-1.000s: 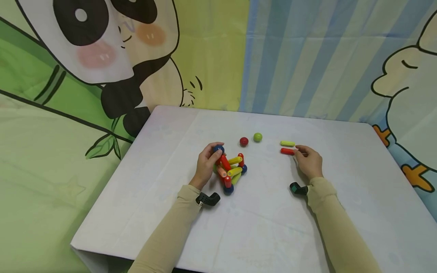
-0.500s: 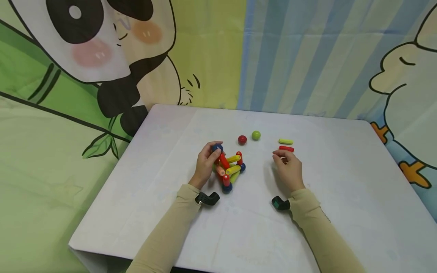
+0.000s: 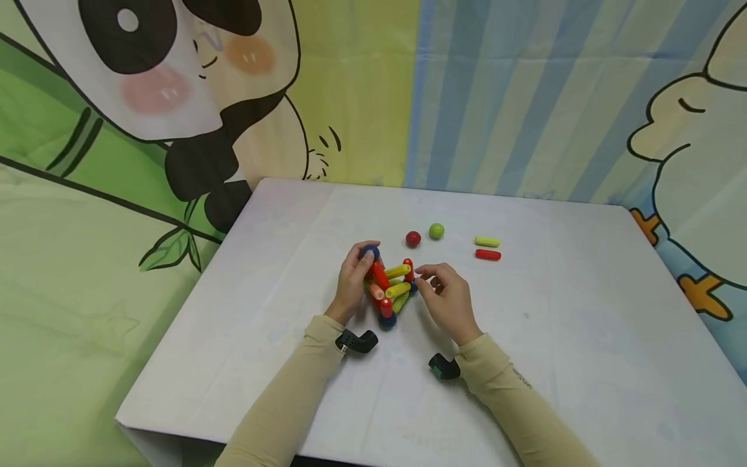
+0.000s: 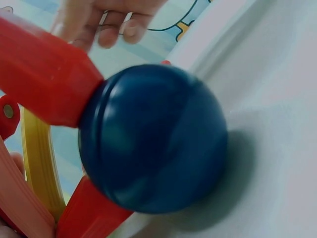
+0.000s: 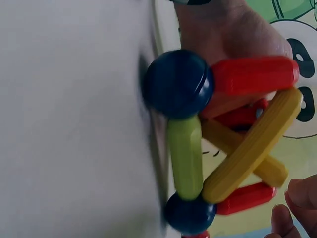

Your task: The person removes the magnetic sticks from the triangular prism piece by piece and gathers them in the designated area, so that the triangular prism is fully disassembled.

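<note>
- Table [image 3: 560,389]: beneath it all.
- Toy frame [image 3: 398,290]: on the table, between both hands.
- Left hand [image 3: 349,282]: grips the frame's far blue ball [image 3: 369,251].
- Right hand [image 3: 449,301]: fingers bent, nothing visibly held; nearer the upright red stick [image 3: 408,269]. Right wrist view shows fingertips [image 5: 302,192] just beside that stick's end; head view leaves this unclear.
- 2 loose sticks: green [image 3: 487,241], red [image 3: 487,255].
- 2 balls: red [image 3: 413,239], green [image 3: 436,231].
</note>
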Action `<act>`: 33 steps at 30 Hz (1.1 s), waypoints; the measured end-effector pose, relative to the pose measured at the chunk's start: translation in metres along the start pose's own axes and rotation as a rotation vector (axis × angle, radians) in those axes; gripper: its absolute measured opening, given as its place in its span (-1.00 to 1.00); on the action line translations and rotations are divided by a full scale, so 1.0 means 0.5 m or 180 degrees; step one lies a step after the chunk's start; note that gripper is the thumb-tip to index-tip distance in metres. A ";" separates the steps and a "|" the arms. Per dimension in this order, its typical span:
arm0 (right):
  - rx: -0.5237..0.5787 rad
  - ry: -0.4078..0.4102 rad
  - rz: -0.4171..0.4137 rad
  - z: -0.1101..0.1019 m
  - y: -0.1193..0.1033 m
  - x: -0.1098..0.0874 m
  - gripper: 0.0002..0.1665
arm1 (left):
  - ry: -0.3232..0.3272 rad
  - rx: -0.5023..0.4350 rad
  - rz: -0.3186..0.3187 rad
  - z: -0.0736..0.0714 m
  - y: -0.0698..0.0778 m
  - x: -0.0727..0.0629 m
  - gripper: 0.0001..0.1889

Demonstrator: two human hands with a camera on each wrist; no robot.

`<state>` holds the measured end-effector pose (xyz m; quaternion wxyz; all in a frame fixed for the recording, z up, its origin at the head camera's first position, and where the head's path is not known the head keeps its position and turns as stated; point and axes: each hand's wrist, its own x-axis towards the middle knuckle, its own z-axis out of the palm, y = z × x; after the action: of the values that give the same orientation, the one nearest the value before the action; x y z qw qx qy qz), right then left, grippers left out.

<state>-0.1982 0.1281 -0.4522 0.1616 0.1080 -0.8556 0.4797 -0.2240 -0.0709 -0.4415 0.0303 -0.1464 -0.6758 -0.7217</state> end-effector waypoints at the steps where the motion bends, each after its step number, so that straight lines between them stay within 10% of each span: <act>1: 0.0030 0.0019 -0.0045 0.005 -0.006 0.002 -0.83 | 0.0019 -0.0002 -0.0005 0.001 0.000 0.000 -0.61; 9: 0.0276 0.0119 -0.0246 0.026 -0.039 0.012 -0.82 | 0.0172 -0.0131 0.0006 0.010 0.000 0.001 -0.59; 16: 0.0076 0.0102 -0.0486 0.039 -0.044 0.022 -0.78 | 0.0431 -0.0326 -0.0085 -0.002 -0.063 0.022 -0.60; 33: -0.0675 -0.0548 -0.0599 0.042 -0.077 0.055 -0.68 | 0.0441 -0.0403 0.0030 0.005 -0.068 0.017 -0.53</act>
<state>-0.2140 0.0897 -0.4218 0.1424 0.2108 -0.8982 0.3584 -0.2398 -0.0643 -0.4721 0.0711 -0.1009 -0.6245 -0.7712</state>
